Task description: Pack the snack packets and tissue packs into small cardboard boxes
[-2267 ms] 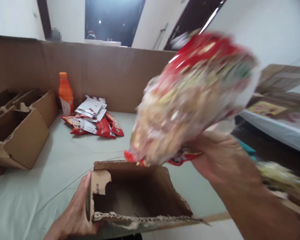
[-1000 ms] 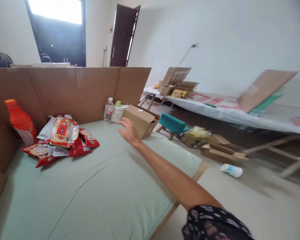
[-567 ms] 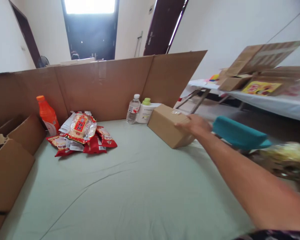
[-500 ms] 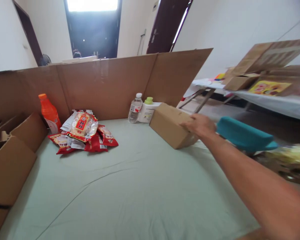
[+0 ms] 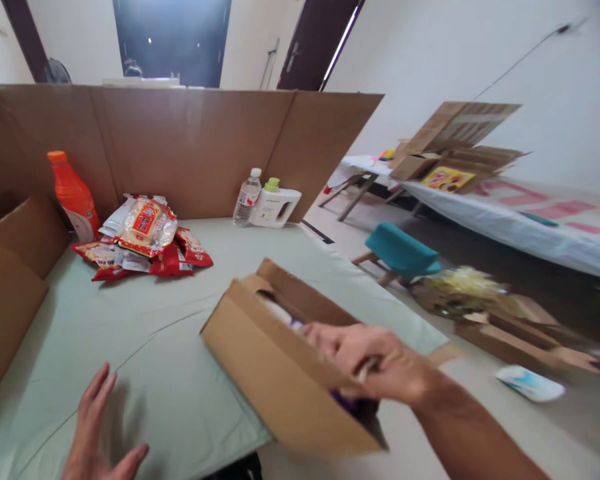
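Tilted over the front right edge of the cloth-covered table is a brown cardboard box [image 5: 275, 360] with an open top. My right hand [image 5: 370, 360] is closed on the box's upper side, its fingers reaching over the opening. White and purple items [image 5: 285, 313] show inside the box, mostly covered by that hand and the wall. At the lower left, my left hand [image 5: 97, 433] hovers over the cloth, fingers spread, holding nothing. A pile of red and white snack packets [image 5: 147, 233] lies farther back, touched by neither hand.
An orange bottle [image 5: 73, 197] leans at the back left. A clear water bottle [image 5: 247, 199] and a white jug [image 5: 276, 205] stand against the cardboard screen [image 5: 195, 147]. An open carton [image 5: 10, 300] sits at left. A teal stool [image 5: 400, 252] stands on the floor at right.
My right hand has brought the box from the back right toward me, uncovering the white jug. My left hand has come into view at the lower left. The view has turned right.
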Available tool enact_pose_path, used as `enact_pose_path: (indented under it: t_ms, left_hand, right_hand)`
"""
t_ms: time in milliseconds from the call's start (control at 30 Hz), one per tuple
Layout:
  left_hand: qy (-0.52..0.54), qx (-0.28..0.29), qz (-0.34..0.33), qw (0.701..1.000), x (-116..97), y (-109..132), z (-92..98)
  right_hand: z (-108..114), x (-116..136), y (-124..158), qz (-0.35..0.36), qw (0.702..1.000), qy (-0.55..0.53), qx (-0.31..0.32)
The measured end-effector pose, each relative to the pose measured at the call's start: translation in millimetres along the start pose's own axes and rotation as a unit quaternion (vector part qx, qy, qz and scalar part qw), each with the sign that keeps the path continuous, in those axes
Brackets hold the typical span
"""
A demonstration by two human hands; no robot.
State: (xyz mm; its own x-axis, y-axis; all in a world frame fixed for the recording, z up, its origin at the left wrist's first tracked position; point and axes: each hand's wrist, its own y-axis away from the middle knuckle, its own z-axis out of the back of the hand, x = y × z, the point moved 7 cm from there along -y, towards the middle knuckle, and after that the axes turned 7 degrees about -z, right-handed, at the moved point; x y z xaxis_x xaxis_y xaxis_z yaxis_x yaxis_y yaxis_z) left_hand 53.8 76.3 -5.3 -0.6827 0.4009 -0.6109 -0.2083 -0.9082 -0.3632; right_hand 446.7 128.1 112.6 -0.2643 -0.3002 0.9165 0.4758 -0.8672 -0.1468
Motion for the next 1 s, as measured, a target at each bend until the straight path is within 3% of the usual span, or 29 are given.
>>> enact_pose_path:
  t_ms: [100, 167, 200, 300, 400, 500, 633, 833, 1000]
  left_hand:
    - [0.107, 0.105, -0.034, 0.988, -22, -17, -23.2]
    - [0.169, 0.182, -0.026, 0.968, -32, -22, -34.0]
    - [0.193, 0.216, -0.019, 0.957, -35, -23, -38.8]
    - [0.257, 0.281, -0.024, 0.924, -48, -25, -52.3]
    - [0.294, 0.289, -0.038, 0.910, -55, -32, -63.8]
    - [0.278, 0.271, -0.046, 0.920, -53, -41, -71.3]
    - [0.290, 0.247, -0.058, 0.923, -51, -41, -76.0]
    - [0.303, 0.221, -0.052, 0.926, -43, -31, -81.0]
    - [0.324, 0.195, -0.063, 0.924, -46, -35, -72.4]
  right_hand:
    - [-64, 31, 3, 0.064, 0.965, -0.014, 0.255]
    - [-84, 42, 5, 0.083, 0.935, -0.047, 0.342]
    - [-88, 44, 3, 0.079, 0.931, -0.073, 0.350]
    - [-83, 33, -9, 0.000, 0.960, -0.090, 0.265]
    - [-78, 20, -11, -0.081, 0.978, 0.065, 0.182]
    - [-85, 16, -10, -0.133, 0.943, 0.243, 0.183]
    - [-101, 12, -12, -0.158, 0.897, 0.369, 0.187]
    - [-128, 0, -20, -0.140, 0.872, 0.441, 0.161]
    - [-138, 1, -22, -0.142, 0.880, 0.414, 0.184]
